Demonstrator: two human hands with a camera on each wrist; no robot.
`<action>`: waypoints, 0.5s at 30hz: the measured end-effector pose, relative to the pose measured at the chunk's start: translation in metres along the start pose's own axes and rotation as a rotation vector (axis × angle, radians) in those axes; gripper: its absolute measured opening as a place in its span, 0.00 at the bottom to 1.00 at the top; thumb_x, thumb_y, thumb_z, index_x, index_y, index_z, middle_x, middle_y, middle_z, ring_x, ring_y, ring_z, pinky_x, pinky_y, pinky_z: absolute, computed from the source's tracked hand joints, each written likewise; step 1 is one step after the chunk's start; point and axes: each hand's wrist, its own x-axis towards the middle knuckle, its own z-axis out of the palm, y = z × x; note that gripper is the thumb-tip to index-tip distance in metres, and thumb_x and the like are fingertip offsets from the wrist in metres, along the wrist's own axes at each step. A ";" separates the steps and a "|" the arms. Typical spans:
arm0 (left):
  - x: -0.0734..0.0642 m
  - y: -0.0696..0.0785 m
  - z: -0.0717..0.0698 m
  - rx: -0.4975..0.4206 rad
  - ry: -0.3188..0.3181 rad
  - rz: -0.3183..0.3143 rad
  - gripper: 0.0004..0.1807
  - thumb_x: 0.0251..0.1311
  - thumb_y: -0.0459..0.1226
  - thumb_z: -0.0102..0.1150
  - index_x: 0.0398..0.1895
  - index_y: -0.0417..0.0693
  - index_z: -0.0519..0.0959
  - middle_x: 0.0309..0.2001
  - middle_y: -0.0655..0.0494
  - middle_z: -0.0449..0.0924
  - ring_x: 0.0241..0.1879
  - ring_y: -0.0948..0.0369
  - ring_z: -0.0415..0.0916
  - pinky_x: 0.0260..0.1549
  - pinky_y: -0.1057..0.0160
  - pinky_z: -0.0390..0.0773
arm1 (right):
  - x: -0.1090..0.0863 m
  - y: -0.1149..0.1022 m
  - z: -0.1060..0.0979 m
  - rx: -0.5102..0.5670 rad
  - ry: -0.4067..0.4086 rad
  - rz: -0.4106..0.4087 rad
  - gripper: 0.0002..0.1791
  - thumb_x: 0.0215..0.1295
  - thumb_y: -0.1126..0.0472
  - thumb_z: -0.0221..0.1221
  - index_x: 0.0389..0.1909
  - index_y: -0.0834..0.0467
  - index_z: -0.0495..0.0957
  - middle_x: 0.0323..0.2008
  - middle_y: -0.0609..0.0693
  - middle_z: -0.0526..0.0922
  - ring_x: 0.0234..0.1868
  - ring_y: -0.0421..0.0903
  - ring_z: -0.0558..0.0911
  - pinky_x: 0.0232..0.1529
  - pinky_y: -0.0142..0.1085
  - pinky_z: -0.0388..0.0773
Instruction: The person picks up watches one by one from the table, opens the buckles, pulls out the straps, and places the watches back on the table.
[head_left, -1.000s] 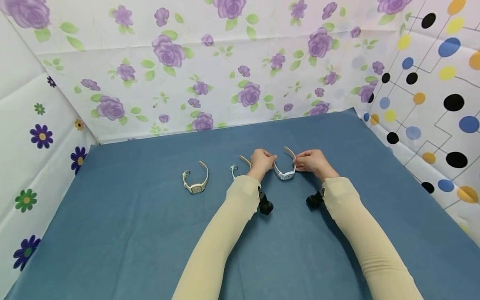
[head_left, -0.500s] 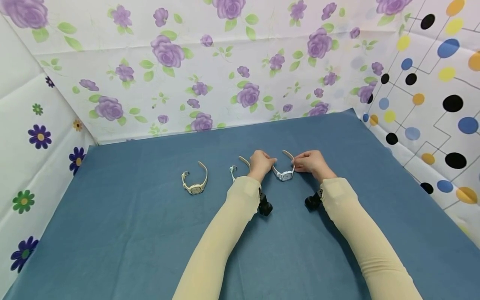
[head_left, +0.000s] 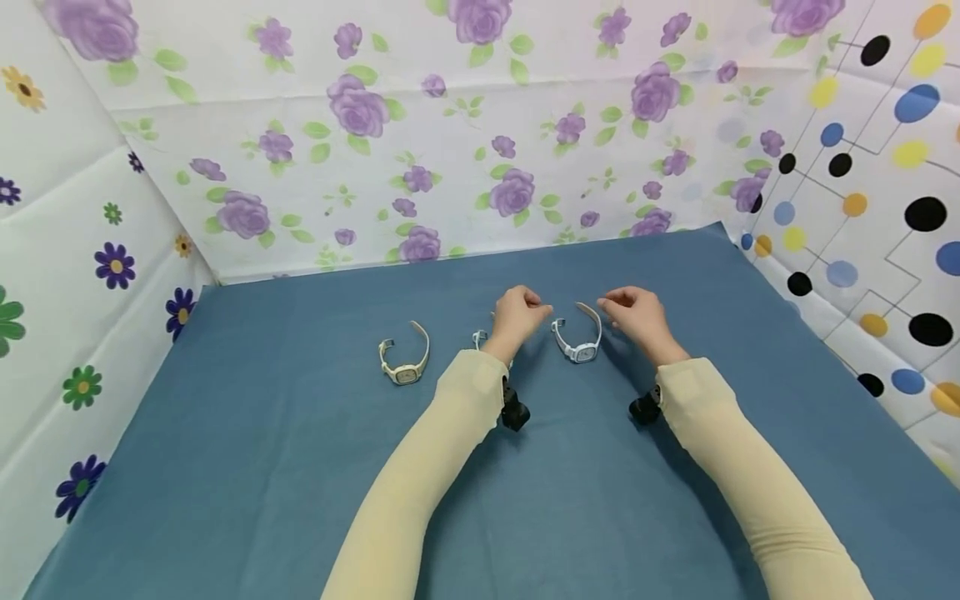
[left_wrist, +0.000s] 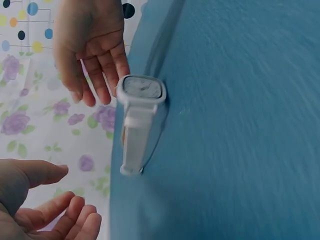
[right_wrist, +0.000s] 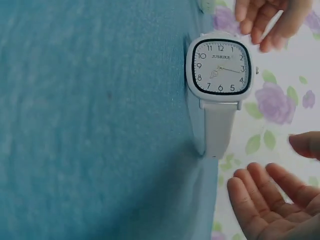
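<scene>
A white wristwatch (head_left: 585,354) lies on the blue cloth with its strap unbuckled and curved in a U. Its squarish dial (right_wrist: 220,67) shows plainly in the right wrist view. My left hand (head_left: 517,315) hovers just left of the watch, its fingers (left_wrist: 75,215) loosely bent around nothing. On the other side is my right hand (head_left: 637,318), apart from the strap, with thumb and fingers (right_wrist: 255,185) spread from each other. Behind my left hand and sleeve, a second pale watch (head_left: 480,337) is mostly hidden.
A cream watch (head_left: 407,375) lies open on the left, also in a U shape. Blue cloth (head_left: 300,467) covers the table. Flowered sheeting (head_left: 450,167) stands along the back, and dotted sheeting (head_left: 862,250) on the right.
Both hands have let go of the white watch's strap ends and drawn apart, the left to the left and the right to the right. The head view has turned slightly left.
</scene>
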 end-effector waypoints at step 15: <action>-0.028 -0.022 -0.066 0.182 0.018 0.192 0.17 0.64 0.42 0.58 0.50 0.40 0.77 0.50 0.43 0.77 0.51 0.49 0.73 0.51 0.52 0.74 | -0.017 -0.018 -0.002 -0.285 -0.054 -0.440 0.31 0.67 0.52 0.58 0.66 0.62 0.65 0.66 0.64 0.65 0.67 0.62 0.62 0.63 0.57 0.64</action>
